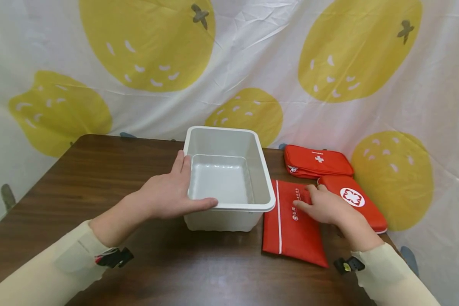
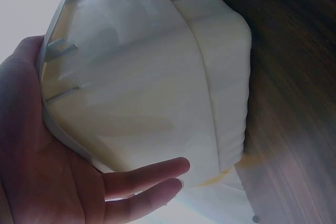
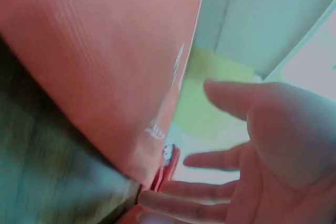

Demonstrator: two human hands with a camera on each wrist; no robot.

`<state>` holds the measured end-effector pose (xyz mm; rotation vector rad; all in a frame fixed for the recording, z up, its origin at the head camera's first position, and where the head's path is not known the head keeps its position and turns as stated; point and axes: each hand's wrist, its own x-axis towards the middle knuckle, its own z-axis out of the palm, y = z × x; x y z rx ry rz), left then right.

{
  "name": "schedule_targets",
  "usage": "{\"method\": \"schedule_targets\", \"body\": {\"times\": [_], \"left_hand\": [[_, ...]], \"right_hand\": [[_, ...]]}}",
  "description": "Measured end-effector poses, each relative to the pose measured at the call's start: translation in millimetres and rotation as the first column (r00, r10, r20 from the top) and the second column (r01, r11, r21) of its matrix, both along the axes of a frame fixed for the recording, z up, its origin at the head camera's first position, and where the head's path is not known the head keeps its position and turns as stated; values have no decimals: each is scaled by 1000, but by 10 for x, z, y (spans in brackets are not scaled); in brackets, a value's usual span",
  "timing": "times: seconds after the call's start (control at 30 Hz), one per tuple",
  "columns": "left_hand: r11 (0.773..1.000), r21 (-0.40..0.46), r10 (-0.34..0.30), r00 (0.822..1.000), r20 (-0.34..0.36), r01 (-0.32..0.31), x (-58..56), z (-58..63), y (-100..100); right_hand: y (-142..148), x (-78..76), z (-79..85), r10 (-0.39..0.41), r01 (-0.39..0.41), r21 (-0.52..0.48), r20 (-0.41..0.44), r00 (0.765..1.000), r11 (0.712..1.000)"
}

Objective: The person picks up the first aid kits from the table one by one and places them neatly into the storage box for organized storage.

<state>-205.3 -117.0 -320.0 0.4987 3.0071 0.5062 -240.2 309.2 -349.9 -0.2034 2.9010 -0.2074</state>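
A pale grey plastic bin (image 1: 223, 221) stands on the table, with nothing inside it. My left hand (image 1: 166, 195) rests against its near left corner, thumb along the front rim and straight fingers on the left side. In the left wrist view, two fingers (image 2: 147, 177) extend along the bin's outer wall (image 2: 136, 87). To the right of the bin lies a flat red pouch (image 1: 296, 238) with a white stripe and white print. Just over it hovers my right hand (image 1: 327, 206), fingers loosely bent; the right wrist view shows a gap between that hand (image 3: 283, 145) and the pouch (image 3: 105, 51).
A red zippered first-aid bag (image 1: 304, 159) with a white cross lies at the back right. In front of it is a red case (image 1: 371, 212) with a round white emblem. A lemon-print curtain (image 1: 248, 55) hangs behind the dark wooden table (image 1: 137, 263).
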Motion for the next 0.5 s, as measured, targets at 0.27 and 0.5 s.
{"method": "schedule_targets", "body": {"times": [0.27, 0.5], "left_hand": [[1000, 7, -3, 1000, 10, 3, 4, -13, -2], [1000, -1, 1, 1000, 19, -1, -6, 5, 2]], "right_hand": [[70, -136, 1, -214, 230, -102, 145, 966, 968], [97, -132, -52, -263, 313, -205, 235, 936, 927]]}}
